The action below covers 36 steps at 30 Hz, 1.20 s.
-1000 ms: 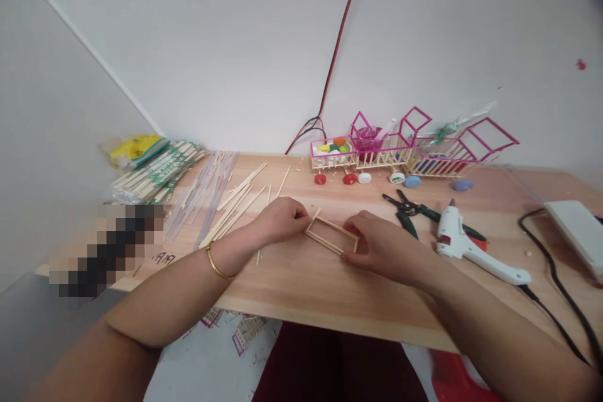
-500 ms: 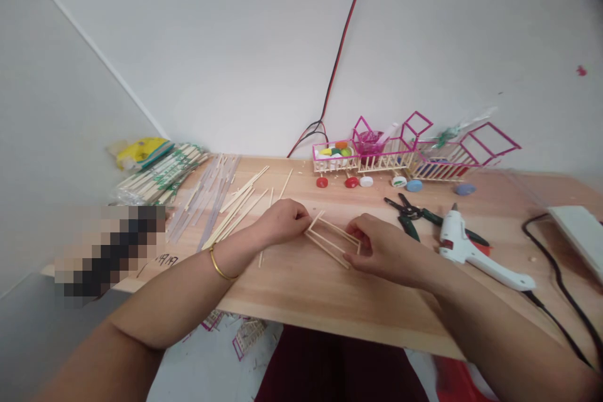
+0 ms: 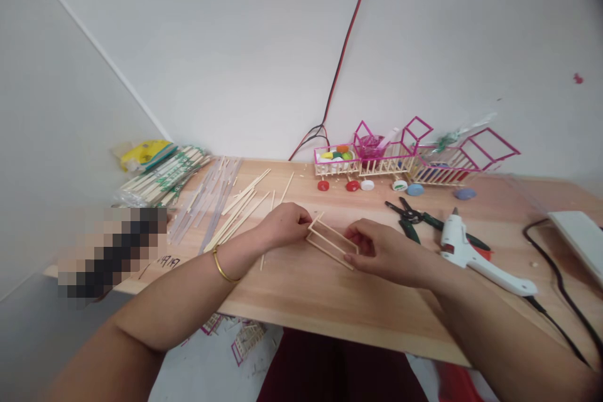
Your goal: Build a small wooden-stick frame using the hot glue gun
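Between my hands is a small frame of thin wooden sticks [image 3: 332, 252], held just over the wooden table. My left hand [image 3: 288, 224] pinches the frame's left corner, thumb and fingertips together. Around its right end my right hand [image 3: 371, 244] is closed, with thumb and fingers gripping the sticks. Loose wooden sticks [image 3: 241, 217] lie on the table left of my left hand. To the right of my right hand rest a white glue gun [image 3: 471, 256] and pliers with dark green handles [image 3: 411, 216].
Stick-built carts [image 3: 386, 163] with magenta edges and bottle-cap wheels stand along the wall. Clear glue sticks [image 3: 203, 191] and a bag of wooden sticks [image 3: 164, 174] lie at the left. A white box [image 3: 577, 242] and black cable [image 3: 556, 264] sit at the right.
The stick frame has tilted slightly between my hands, which keep their hold on it. The whole view has shifted a little; the other things have stayed put.
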Each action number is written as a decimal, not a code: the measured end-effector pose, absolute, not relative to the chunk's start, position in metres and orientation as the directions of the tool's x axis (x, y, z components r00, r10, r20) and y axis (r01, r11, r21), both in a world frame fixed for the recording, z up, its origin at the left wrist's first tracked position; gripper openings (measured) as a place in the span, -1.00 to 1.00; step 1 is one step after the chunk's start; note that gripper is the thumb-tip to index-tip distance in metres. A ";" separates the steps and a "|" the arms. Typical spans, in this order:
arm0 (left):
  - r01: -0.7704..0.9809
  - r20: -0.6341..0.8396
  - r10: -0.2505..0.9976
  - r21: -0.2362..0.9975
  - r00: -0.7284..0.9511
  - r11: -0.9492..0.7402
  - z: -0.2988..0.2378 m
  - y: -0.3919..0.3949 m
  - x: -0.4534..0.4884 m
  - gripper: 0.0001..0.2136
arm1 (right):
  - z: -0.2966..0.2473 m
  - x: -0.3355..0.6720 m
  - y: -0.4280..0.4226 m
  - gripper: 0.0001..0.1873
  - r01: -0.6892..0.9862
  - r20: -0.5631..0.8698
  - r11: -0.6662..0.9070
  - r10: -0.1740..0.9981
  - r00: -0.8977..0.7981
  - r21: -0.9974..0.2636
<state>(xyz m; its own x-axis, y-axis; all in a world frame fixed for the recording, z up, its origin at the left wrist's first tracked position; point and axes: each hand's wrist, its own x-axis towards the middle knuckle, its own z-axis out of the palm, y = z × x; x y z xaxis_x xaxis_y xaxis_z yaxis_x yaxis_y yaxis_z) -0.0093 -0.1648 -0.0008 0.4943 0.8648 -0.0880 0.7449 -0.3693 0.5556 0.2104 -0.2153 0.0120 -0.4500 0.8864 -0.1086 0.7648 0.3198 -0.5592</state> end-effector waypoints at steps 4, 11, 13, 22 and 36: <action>0.751 -0.087 0.865 0.545 0.494 -0.374 0.001 -0.166 -0.009 -0.78 | 0.013 0.210 -0.214 -0.77 0.752 -0.139 0.291 0.882 -0.451 -0.592; 0.763 -0.067 0.877 0.527 0.476 -0.374 0.001 -0.167 -0.008 -0.77 | 0.022 0.215 -0.209 -0.68 0.742 -0.123 0.244 0.908 -0.402 -0.625; 0.766 -0.071 0.877 0.523 0.476 -0.374 0.000 -0.167 -0.008 -0.76 | 0.022 0.223 -0.205 -0.66 0.813 -0.033 0.239 0.953 -0.302 -0.531; 0.757 -0.080 0.885 0.557 0.459 -0.342 -0.002 -0.166 -0.009 -0.75 | 0.005 0.248 -0.190 -0.49 0.967 0.205 0.181 0.968 -0.143 -0.179; 0.720 -0.035 0.846 0.544 0.532 -0.430 -0.005 -0.164 -0.010 -0.74 | -0.009 0.205 -0.203 -0.85 0.801 0.111 0.418 0.904 -0.412 -0.428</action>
